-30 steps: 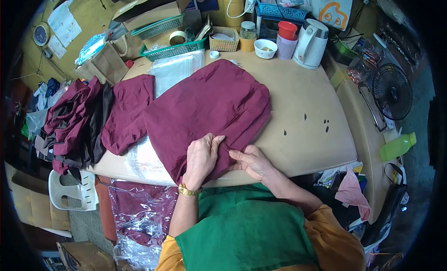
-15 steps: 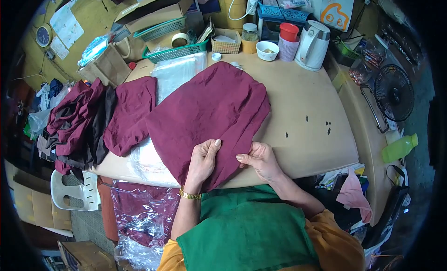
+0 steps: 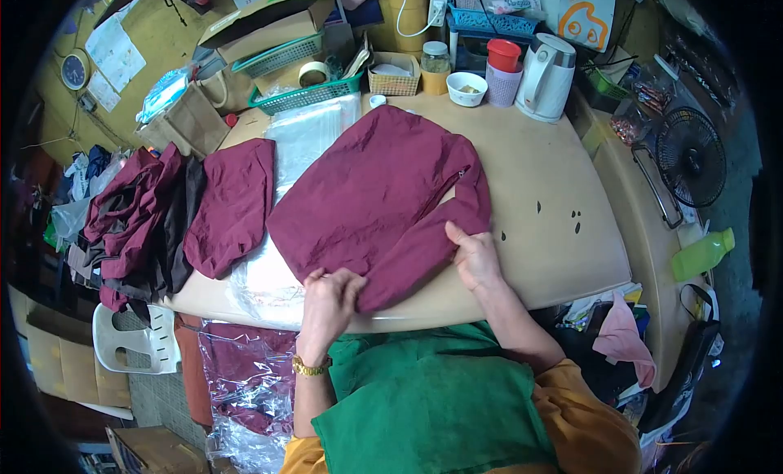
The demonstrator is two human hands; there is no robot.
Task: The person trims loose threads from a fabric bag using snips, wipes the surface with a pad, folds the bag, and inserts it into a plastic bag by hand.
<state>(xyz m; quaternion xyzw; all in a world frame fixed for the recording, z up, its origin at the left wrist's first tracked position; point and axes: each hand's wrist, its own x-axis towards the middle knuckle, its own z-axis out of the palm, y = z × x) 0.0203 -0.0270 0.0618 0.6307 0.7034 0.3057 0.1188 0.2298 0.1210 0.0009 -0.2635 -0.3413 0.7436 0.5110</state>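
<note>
A folded maroon jacket point(image 3: 375, 180) lies on the table in front of me, with a short zip visible near its right side. My left hand point(image 3: 328, 301), a gold watch on its wrist, pinches the near left edge of the fabric. Around the right edge, my right hand point(image 3: 475, 260) has its thumb on top and its fingers hidden beneath the cloth. Left of it lies another folded maroon garment point(image 3: 232, 205), next to a heap of maroon and black clothing point(image 3: 134, 217). Clear plastic bags point(image 3: 314, 136) lie partly under the jacket.
Along the table's back stand a green basket point(image 3: 306, 101), a wicker basket point(image 3: 394, 81), a jar point(image 3: 435, 66), a white bowl point(image 3: 466, 89) and a kettle point(image 3: 545, 79). A fan point(image 3: 691, 156) and green bottle point(image 3: 703, 255) are at right. Bagged maroon clothing point(image 3: 249, 384) hangs below the table's front.
My left hand has moved left and down to the jacket's near edge. My right hand has shifted slightly up and right. The jacket's right part now lies spread farther right, showing a zip.
</note>
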